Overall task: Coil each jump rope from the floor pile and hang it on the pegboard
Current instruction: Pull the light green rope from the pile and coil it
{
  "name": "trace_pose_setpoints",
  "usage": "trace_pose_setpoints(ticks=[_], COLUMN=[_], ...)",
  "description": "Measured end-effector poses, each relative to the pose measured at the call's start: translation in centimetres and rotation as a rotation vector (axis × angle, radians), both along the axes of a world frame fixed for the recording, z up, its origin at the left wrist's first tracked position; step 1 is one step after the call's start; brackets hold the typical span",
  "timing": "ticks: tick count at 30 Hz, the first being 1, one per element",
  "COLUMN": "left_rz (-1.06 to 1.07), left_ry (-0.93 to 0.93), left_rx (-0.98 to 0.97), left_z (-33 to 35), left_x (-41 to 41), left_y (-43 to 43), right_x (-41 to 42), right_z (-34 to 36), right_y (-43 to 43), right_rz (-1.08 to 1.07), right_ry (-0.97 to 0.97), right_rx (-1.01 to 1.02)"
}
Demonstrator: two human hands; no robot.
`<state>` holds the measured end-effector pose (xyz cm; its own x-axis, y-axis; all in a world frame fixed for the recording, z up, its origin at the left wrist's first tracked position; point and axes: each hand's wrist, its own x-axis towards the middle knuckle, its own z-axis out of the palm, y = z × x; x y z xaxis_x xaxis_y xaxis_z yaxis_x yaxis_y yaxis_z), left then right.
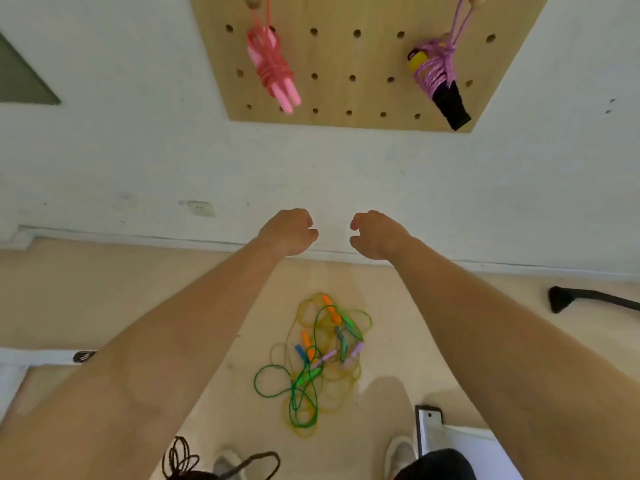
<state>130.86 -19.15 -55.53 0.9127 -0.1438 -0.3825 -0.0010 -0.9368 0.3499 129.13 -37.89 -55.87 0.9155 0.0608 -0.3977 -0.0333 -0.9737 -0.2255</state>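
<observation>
Between ropes, by appearance. Left hand (289, 233) and right hand (376, 234) hover, fingers loosely curled, empty. Tangled jump rope pile (320, 362) lies on the floor below the pegboard (349, 57). Next: stoop, single out one rope.

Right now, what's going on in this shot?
A person faces the pegboard with left hand and right hand held out, fingers loosely curled, holding nothing. A coiled pink rope and a coiled purple rope already hang on the board. A tangled rope pile lies on the floor below, untouched.
</observation>
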Motion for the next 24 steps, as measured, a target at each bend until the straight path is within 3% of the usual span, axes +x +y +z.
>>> trace_pose_setpoints(ticks=[15, 24], left_rz=[-0.087, -0.075], left_ry=[0.066, 0.056], left_rx=[-0.004, -0.019], left_z=[-38.1, -49.0], left_x=[-0.8, -5.2], left_y=[-2.4, -1.7], right_x=[0.5, -6.0], right_z=[-39.0, -50.7], right_y=[1.6, 1.8], right_rz=[0.002, -0.034], right_ry=[0.070, 0.090], right_rx=[0.053, 0.071])
